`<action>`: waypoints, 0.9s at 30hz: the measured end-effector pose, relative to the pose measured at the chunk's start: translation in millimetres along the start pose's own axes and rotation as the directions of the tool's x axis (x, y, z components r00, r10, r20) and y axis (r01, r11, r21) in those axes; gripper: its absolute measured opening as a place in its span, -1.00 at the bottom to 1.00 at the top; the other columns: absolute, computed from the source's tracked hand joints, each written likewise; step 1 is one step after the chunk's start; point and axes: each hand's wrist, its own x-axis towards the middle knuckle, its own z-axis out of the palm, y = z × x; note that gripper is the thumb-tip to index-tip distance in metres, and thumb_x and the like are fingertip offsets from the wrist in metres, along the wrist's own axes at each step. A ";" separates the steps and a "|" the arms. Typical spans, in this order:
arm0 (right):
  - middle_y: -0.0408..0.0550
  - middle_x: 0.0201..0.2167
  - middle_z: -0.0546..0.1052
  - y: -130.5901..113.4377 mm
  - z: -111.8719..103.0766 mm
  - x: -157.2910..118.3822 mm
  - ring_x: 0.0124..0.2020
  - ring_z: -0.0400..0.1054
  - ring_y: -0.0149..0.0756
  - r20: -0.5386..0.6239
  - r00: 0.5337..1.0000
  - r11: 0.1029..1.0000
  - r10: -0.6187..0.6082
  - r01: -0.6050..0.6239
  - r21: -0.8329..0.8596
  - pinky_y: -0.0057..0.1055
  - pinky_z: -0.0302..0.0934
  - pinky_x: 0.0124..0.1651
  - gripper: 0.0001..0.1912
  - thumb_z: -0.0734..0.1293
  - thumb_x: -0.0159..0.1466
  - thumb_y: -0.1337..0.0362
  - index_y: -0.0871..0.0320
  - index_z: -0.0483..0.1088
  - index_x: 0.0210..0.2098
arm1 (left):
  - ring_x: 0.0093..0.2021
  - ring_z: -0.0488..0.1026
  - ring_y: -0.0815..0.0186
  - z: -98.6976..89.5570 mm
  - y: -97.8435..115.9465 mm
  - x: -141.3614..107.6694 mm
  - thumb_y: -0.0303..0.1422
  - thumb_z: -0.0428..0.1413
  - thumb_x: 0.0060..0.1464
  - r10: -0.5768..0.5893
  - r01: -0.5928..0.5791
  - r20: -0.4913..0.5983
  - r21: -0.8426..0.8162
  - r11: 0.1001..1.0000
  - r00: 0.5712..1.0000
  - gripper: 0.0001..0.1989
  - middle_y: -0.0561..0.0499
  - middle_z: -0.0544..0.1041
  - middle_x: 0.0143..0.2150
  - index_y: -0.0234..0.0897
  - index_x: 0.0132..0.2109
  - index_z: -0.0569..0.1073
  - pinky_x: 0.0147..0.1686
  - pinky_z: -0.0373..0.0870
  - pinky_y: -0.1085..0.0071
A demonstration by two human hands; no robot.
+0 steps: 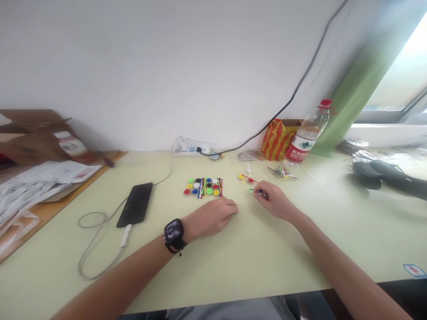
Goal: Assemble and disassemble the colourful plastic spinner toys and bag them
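Note:
Small round pieces (195, 192) in several colours lie in rows at the middle of the table, with thin coloured sticks (202, 188) beside them. My left hand (213, 216) rests on the table just in front of them, fingers curled together; whatever is under the fingertips is hidden. My right hand (271, 199) is pinched around a small dark piece at its fingertips, too small to name. Just beyond it lie a yellow round piece (240, 177), a red round piece (251, 181), a white piece (248, 169) and thin sticks. A loose pile of coloured sticks (283, 172) is farther right.
A phone (136, 205) with a looping cable lies left of my left hand. Along the wall stand a power strip (190, 148), a striped bag (278, 140) and a water bottle (307, 138). Papers (50, 178) and a cardboard box (36, 129) are at the left, a black object (387, 175) at the right.

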 end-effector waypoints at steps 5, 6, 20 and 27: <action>-0.06 -0.26 0.48 -29.5 15.9 1.7 -0.37 0.34 -0.30 0.235 0.970 0.998 -0.059 0.051 0.041 -0.33 0.26 -0.27 -0.87 0.24 0.31 0.40 0.09 0.41 -0.28 | 0.27 0.38 0.15 2.3 0.3 -34.5 -0.44 0.07 0.33 -0.070 0.063 -0.090 -0.071 0.995 0.994 -0.70 -0.10 0.47 0.26 -0.13 0.14 0.49 0.27 0.35 0.21; -0.03 -0.24 0.49 -32.9 15.5 3.4 -0.32 0.37 -0.27 0.241 0.968 0.997 -0.070 0.062 0.041 -0.31 0.29 -0.22 -0.84 0.22 0.31 0.41 0.09 0.41 -0.27 | 0.31 0.35 0.14 3.7 -2.4 -37.8 -0.42 0.08 0.33 -0.096 0.088 -0.116 -0.077 0.993 0.989 -0.68 -0.10 0.44 0.29 -0.12 0.18 0.48 0.30 0.32 0.18; -0.17 -0.49 0.49 -73.5 26.4 6.8 -0.41 0.45 -0.32 0.540 0.833 0.844 -0.120 -0.200 0.497 -0.41 0.32 -0.34 -0.70 0.19 0.24 0.44 0.08 0.49 -0.16 | -0.03 0.52 0.21 7.6 -18.0 -37.2 -0.27 0.13 0.33 -0.244 0.179 -0.172 -0.322 0.930 0.954 -0.84 -0.05 0.59 -0.05 -0.17 -0.09 0.59 0.02 0.41 0.30; -0.07 -0.23 0.59 -58.1 18.7 8.5 -0.28 0.57 -0.27 0.396 0.918 0.791 0.020 -0.257 0.555 -0.30 0.45 -0.18 -0.77 0.30 0.26 0.38 0.08 0.46 -0.10 | -0.25 0.45 0.29 10.5 -18.2 -37.7 -0.26 0.30 0.12 -0.392 0.292 -0.134 -0.464 0.836 0.910 -0.81 0.03 0.57 -0.21 -0.21 -0.17 0.51 -0.23 0.39 0.38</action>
